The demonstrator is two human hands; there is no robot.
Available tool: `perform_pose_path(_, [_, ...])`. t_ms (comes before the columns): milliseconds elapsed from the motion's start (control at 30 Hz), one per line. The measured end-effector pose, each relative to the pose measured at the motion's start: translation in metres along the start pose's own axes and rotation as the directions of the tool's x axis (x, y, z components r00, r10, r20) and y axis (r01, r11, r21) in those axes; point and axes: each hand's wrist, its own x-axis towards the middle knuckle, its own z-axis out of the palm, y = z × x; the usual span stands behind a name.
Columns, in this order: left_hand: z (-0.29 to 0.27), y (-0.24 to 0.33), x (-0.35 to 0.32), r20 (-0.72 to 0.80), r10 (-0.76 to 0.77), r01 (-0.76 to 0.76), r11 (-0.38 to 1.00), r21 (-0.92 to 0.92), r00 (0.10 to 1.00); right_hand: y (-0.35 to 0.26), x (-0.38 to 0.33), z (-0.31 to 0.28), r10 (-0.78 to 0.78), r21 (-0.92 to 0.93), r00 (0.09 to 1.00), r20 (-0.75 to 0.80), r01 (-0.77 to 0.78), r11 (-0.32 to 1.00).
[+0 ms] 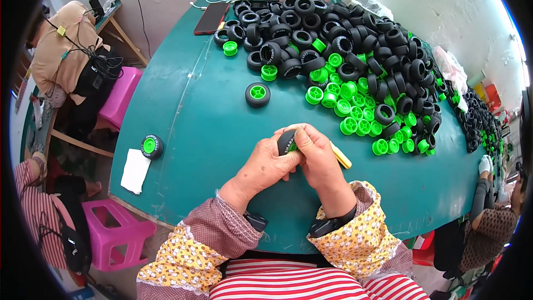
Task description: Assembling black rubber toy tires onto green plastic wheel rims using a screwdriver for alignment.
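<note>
A small black tyre (pixel 286 141) with a green hub (pixel 292 147) partly seen inside is held tilted between both hands, mostly covered by the fingers.

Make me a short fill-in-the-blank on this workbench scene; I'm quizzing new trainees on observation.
1. Both hands hold a black tyre with a ____ hub inside.
2. The table top is ____.
3. The finished wheel lying alone before the pile is black and ____.
4. The stools at the left are ____.

Missing words: green; teal; green; pink
</note>
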Motion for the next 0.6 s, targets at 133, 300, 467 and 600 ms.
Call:
perform_pose_path(133, [0.0,-0.006,0.002,-0.051,-0.026,0.03,0.996,0.088,0.998,0.007,0.003,-0.005,0.007,0.022,1.0,-0.023,-0.007,1.0])
perform_pose_path(300, [-0.001,-0.002,0.001,-0.178,0.075,-0.102,0.984,-0.149,0.981,0.009,0.004,0.001,-0.147,-0.056,0.987,-0.071,0.143,0.988])
perform_pose_path(467, [-0.008,0.001,-0.003,-0.168,0.113,-0.126,0.99,-0.065,0.979,0.001,0.002,0.008,-0.208,-0.168,0.978,-0.02,0.202,0.965])
perform_pose_path(600, [-0.016,-0.006,0.002,0.088,0.043,-0.044,0.999,0.014,0.995,-0.005,-0.003,0.002,-0.241,-0.495,0.962,0.128,0.273,0.825])
